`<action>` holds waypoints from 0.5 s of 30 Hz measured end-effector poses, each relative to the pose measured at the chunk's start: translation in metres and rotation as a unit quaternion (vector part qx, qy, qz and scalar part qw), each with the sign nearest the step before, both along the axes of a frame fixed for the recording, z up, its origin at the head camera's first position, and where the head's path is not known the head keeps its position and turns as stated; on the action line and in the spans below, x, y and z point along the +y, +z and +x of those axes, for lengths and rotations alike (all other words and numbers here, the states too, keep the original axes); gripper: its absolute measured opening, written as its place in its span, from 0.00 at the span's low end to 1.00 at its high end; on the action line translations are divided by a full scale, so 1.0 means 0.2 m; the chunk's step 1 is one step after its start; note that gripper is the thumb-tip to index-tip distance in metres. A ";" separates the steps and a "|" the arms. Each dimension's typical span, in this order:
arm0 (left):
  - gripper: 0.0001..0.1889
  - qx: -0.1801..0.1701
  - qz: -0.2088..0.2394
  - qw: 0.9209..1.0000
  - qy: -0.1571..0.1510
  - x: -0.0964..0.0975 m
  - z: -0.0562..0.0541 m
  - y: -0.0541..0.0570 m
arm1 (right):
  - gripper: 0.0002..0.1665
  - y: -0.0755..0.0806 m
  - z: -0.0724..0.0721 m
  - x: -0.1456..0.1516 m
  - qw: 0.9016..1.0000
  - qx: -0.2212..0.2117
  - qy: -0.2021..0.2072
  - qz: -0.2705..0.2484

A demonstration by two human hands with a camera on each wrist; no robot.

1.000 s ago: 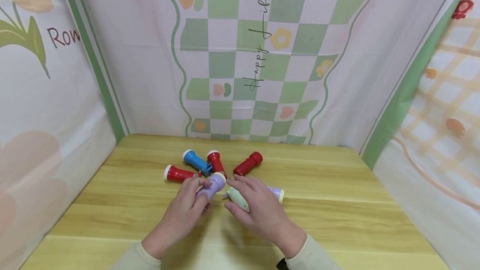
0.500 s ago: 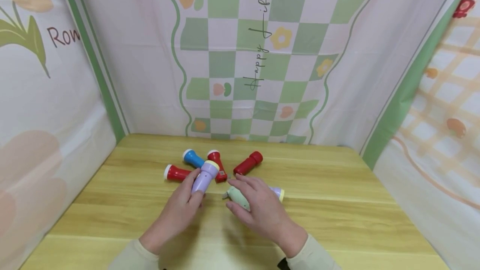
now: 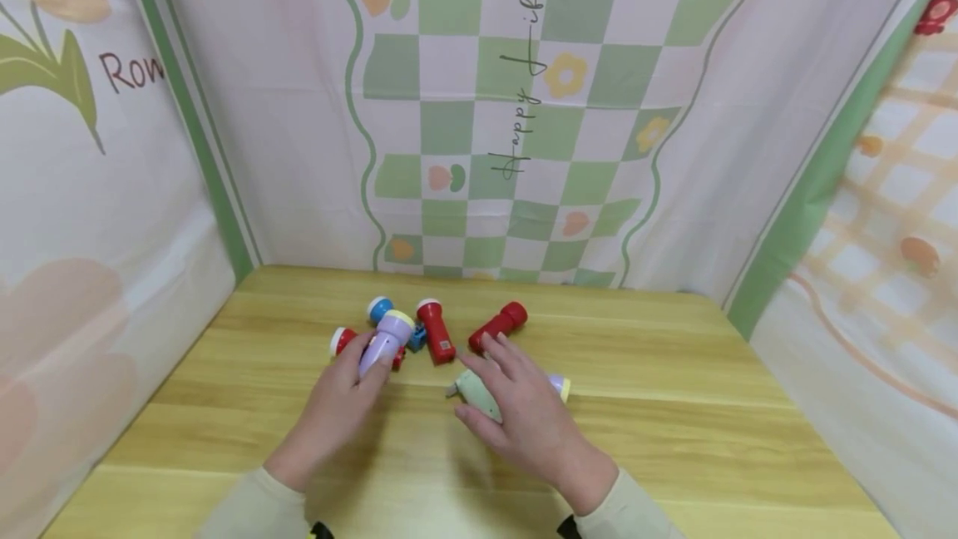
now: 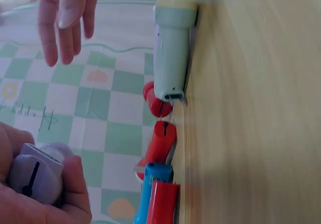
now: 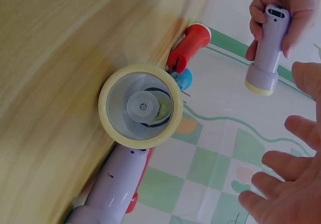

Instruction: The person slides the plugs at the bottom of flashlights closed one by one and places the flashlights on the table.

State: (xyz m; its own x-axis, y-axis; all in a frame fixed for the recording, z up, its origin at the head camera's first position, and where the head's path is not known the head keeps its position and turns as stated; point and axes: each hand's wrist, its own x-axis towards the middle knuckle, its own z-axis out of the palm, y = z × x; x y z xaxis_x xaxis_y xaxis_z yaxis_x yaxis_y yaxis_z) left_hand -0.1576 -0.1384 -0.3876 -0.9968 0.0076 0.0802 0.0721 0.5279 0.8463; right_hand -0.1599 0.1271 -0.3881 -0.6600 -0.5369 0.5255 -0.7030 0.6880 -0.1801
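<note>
My left hand point(image 3: 329, 406) grips a light purple flashlight point(image 3: 385, 342) with a yellow rim, held above the table with its head tilted up and away. In the left wrist view its tail end shows a slider and strap hole. My right hand point(image 3: 531, 418) hovers over a pale green flashlight point(image 3: 479, 396) lying on the table. Its fingers are spread and hold nothing; in the right wrist view they stand apart from the green flashlight's yellow-rimmed lens point(image 5: 141, 106). A second purple flashlight point(image 5: 113, 184) lies beside the green one, partly hidden behind the right hand in the head view.
Farther back on the wooden table point(image 3: 644, 456) lie a blue flashlight point(image 3: 380, 309), red ones point(image 3: 343, 341) point(image 3: 436, 331), and another red one point(image 3: 501, 325) to the right. The held flashlight partly covers the left ones. Patterned curtains point(image 3: 299, 148) enclose three sides.
My left hand has moved left and slightly away with the purple flashlight, turning its head upward. My right hand has stayed nearly in place, its fingers stretched a little farther forward.
</note>
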 end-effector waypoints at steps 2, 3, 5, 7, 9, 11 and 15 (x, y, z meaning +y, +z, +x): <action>0.33 0.005 -0.019 1.000 0.008 -0.02 -0.01 0.00 | 0.40 0.00 0.00 0.00 1.000 -0.016 -0.011 0.010; 0.33 0.006 -0.026 1.000 0.012 -0.04 -0.01 0.00 | 0.40 0.01 0.01 0.00 0.999 -0.024 -0.016 0.014; 0.34 0.012 -0.037 0.999 0.020 -0.06 -0.02 0.01 | 0.41 0.01 0.01 0.00 0.999 -0.038 -0.029 0.024; 0.34 0.005 -0.041 0.999 0.025 -0.08 -0.03 0.01 | 0.42 0.01 0.01 0.00 0.997 -0.050 -0.039 0.032; 0.35 -0.003 -0.040 0.999 0.029 -0.10 -0.03 0.02 | 0.42 0.01 0.01 0.00 0.997 -0.057 -0.045 0.039; 0.36 -0.012 -0.042 0.999 0.033 -0.13 -0.04 0.02 | 0.43 0.01 0.02 0.01 0.996 -0.065 -0.050 0.048; 0.35 -0.025 -0.055 0.997 0.046 -0.19 -0.05 0.03 | 0.46 0.02 0.02 0.01 0.993 -0.077 -0.062 0.066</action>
State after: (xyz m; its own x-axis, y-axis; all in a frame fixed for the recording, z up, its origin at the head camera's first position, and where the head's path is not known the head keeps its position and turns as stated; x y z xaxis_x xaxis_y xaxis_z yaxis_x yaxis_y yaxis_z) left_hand -0.1675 -0.1758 -0.3815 -0.9964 -0.0784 0.0336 -0.0224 0.6206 0.7838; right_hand -0.1564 0.1289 -0.3851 -0.7922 -0.5044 0.3434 -0.5829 0.7921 -0.1811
